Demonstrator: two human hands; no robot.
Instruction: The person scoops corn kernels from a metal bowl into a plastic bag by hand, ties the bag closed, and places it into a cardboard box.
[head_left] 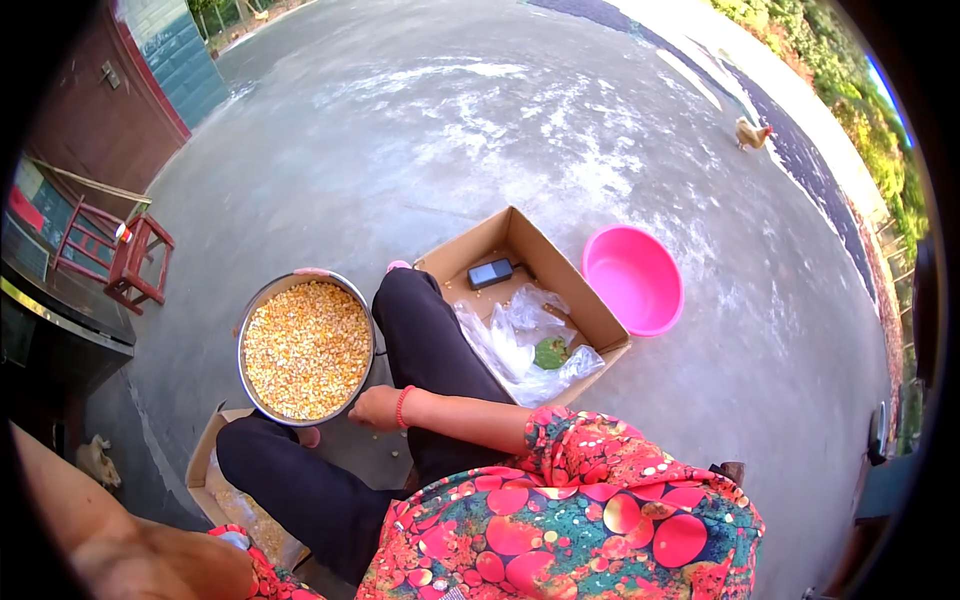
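My right hand [378,408], with a red bracelet at the wrist, is closed at the lower right rim of a round metal-rimmed pan [364,378]; its fingertips are partly hidden. Loose yellow and white corn kernels [308,350] fill the pan, which is in front of my left knee. My left arm [80,490] is bent up at the lower left, blurred, and its hand lies outside the picture. Beside my right leg stands an open cardboard box [560,265] containing clear plastic bags [525,325], a green round piece [551,352] and a small dark device [491,273].
A pink basin [633,280] sits right of the box. Another cardboard box [207,465] lies by my left leg. At left are a red wooden chair [125,262] and a dark cabinet [70,345]. A chicken [752,133] stands on the far right of the concrete floor [420,150].
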